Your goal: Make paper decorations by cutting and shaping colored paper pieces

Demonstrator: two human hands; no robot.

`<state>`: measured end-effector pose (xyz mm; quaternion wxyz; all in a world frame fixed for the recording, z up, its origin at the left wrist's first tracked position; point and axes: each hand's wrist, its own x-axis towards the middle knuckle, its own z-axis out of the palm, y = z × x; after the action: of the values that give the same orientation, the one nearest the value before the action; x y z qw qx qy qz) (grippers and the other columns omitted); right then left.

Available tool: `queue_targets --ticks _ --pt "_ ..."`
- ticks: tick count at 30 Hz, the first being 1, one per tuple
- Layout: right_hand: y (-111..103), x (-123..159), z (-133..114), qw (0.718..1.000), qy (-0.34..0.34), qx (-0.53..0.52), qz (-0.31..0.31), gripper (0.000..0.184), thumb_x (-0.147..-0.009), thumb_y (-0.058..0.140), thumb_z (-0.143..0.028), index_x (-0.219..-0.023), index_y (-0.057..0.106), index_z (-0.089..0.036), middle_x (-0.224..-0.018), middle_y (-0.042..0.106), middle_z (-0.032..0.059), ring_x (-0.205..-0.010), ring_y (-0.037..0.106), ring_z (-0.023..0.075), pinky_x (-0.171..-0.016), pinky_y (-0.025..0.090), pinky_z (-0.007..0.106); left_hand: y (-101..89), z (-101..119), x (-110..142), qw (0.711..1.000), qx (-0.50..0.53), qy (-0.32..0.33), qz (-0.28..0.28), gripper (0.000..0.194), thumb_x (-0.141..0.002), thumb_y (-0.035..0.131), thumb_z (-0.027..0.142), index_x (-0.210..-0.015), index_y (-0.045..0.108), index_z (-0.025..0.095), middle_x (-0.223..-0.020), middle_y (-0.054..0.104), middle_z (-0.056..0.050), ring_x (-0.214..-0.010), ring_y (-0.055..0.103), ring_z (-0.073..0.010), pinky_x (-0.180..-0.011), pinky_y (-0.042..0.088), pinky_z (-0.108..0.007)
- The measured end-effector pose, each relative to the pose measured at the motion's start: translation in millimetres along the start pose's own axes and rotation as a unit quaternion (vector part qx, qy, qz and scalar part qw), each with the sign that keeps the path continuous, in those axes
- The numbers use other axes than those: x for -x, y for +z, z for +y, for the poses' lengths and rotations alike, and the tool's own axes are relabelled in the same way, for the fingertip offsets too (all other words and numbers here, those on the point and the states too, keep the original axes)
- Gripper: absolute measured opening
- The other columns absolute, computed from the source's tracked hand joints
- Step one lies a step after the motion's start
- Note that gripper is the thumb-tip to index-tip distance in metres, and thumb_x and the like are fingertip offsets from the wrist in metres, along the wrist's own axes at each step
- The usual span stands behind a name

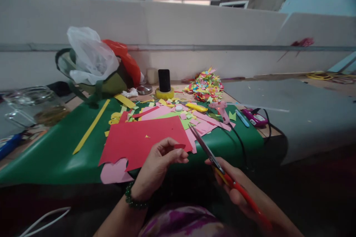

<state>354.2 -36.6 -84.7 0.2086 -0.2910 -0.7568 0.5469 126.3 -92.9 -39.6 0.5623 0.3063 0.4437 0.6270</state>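
My left hand (164, 157) pinches a small red paper piece (179, 146) between thumb and fingertips, over the near edge of a large red paper sheet (130, 139). To its right, my right hand (236, 177) grips scissors (214, 161) with red and yellow handles, and their blades point up and away over the pink scraps. The blade tips are apart from the paper piece in my left hand. Under the red sheet's lower edge, a pink paper piece (116, 173) sticks out. A tiny yellow scrap (147, 136) lies on the red sheet.
Behind the sheet lie many paper scraps, a yellow cutter (196, 107) and a pink glue gun (220, 110) with its cord. A phone (164, 80) stands on a tape roll (165, 93) beside a colourful paper heap (205, 86). Left are bags (93, 59) and a glass jar (36, 107).
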Motion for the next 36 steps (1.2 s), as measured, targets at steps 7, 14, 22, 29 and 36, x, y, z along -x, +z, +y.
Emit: queue_targets --ticks 7,14,22,29,36 --pt "0.5 1.5 -23.2 0.992 -0.016 0.095 -0.077 0.092 -0.055 0.031 -0.094 -0.102 0.052 -0.017 -0.074 0.044 -0.0034 -0.059 0.030 0.0107 -0.048 0.030 0.022 -8.7 9.6 -3.2 0.999 -0.023 -0.023 0.009 0.024 -0.055 0.083 0.026 -0.065 0.065 0.014 -0.057 0.064 0.001 -0.054 0.059 -0.0098 -0.055 0.048 -0.019" --pt "1.8 0.2 -28.5 0.984 -0.026 0.146 -0.102 0.097 -0.062 0.024 -0.092 -0.112 0.053 -0.015 -0.075 0.051 -0.0011 -0.060 0.036 0.0125 -0.052 0.031 0.024 -10.5 12.9 -6.9 0.991 -0.134 -0.009 -0.011 0.010 -0.058 0.072 0.022 -0.061 0.066 0.015 -0.053 0.061 0.000 -0.048 0.052 -0.0088 -0.050 0.039 -0.020" --pt "4.5 -0.5 -29.7 0.989 0.021 0.105 -0.101 0.080 -0.067 0.038 -0.088 -0.099 0.055 -0.017 -0.070 0.043 -0.0041 -0.058 0.031 0.0107 -0.050 0.026 0.023 -12.2 13.2 -10.7 0.986 -0.166 -0.011 -0.022 0.006 -0.058 0.068 0.019 -0.062 0.068 0.015 -0.056 0.060 0.000 -0.049 0.050 -0.0095 -0.050 0.039 -0.020" --pt "7.3 -0.7 -25.4 0.992 0.038 0.075 -0.093 0.069 -0.074 0.048 -0.080 -0.101 0.054 -0.017 -0.068 0.039 -0.0055 -0.057 0.029 0.0102 -0.049 0.024 0.023 -10.4 9.0 -9.1 0.991 -0.136 -0.006 -0.015 0.013 -0.062 0.072 0.025 -0.065 0.065 0.014 -0.057 0.059 0.001 -0.051 0.050 -0.0089 -0.053 0.042 -0.020" --pt "8.9 -1.6 -18.2 0.992 0.018 0.075 -0.101 0.090 -0.062 0.030 -0.093 -0.105 0.053 -0.017 -0.068 0.043 -0.0046 -0.056 0.032 0.0106 -0.048 0.025 0.023 -9.0 0.3 -10.5 0.999 -0.040 -0.023 0.016 0.024 -0.056 0.081 0.030 -0.063 0.064 0.013 -0.059 0.064 -0.002 -0.053 0.056 -0.0094 -0.055 0.046 -0.020"
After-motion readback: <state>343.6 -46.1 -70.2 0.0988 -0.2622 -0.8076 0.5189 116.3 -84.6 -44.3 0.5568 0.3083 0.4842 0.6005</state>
